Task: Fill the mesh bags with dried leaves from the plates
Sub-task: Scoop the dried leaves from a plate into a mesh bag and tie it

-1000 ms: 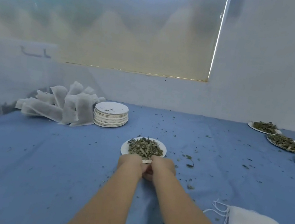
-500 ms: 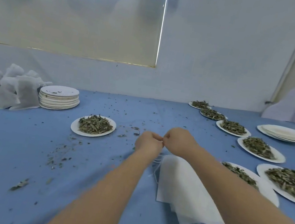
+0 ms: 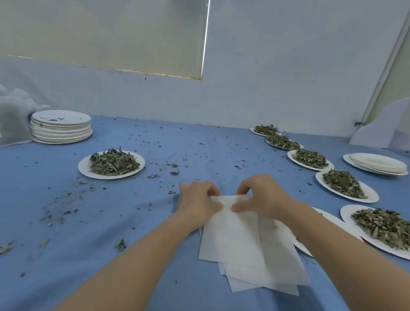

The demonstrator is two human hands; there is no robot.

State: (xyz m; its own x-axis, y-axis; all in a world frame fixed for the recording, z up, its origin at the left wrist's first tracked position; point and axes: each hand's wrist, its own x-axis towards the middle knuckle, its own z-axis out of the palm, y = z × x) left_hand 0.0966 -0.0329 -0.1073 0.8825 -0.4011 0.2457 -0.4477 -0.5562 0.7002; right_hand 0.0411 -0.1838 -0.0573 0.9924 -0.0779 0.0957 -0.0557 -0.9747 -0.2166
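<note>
Hands moved off plate | left hand, right hand now pinch mesh bags

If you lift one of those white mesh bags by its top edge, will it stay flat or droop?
Probably droop: the bags look thin and lie limp on the cloth. Likely very light, so one may slide or drag its neighbours along. Both hands, left and right, pinch the top edge.

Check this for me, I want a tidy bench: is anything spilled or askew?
Yes. Dried leaf bits lie scattered over the blue cloth, thickest left of the hands and near the lone plate of leaves. The empty mesh bags lie fanned unevenly.
</note>
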